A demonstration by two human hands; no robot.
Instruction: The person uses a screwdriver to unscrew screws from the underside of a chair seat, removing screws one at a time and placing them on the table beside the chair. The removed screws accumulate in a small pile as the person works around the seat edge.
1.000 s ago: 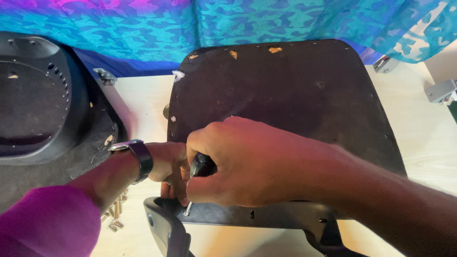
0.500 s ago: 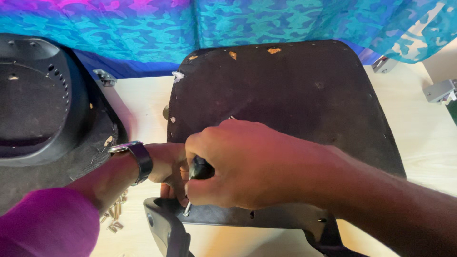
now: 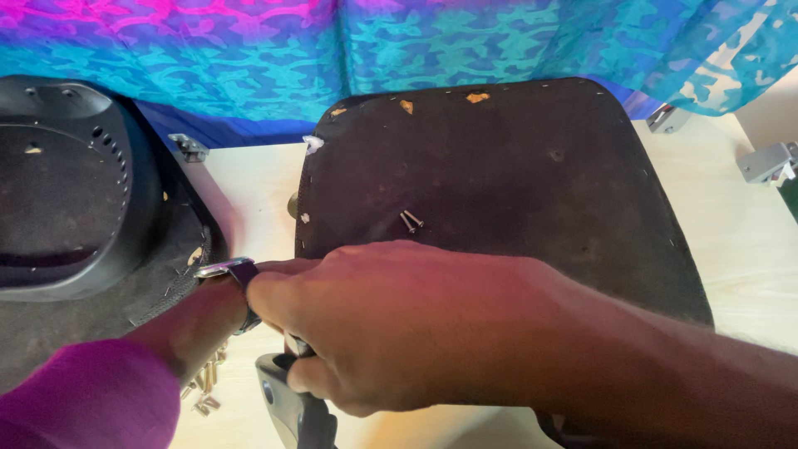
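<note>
A dark, fabric-covered seat board (image 3: 507, 166) lies upside down on a pale table (image 3: 249, 183). Two small screws (image 3: 410, 220) rest loose on it. My right hand (image 3: 399, 324) is at the board's near edge, curled shut on a dark tool handle (image 3: 298, 346) that barely shows. Below it is a black plastic chair part (image 3: 291, 411). My left hand (image 3: 278, 268) lies under the right one and is almost fully hidden. Only its wrist with a dark watch (image 3: 239, 281) and a purple sleeve (image 3: 83, 399) show.
A black round chair shell (image 3: 66, 191) fills the left side. Several brass-coloured screws (image 3: 208, 387) lie on the table by my left wrist. Metal brackets (image 3: 189, 148) (image 3: 769, 162) sit near the table's edges. A blue and purple patterned cloth (image 3: 399, 41) hangs at the back.
My right hand has moved down and toward me, now covering the left hand and the tool. Two screws on the board have come into view.
</note>
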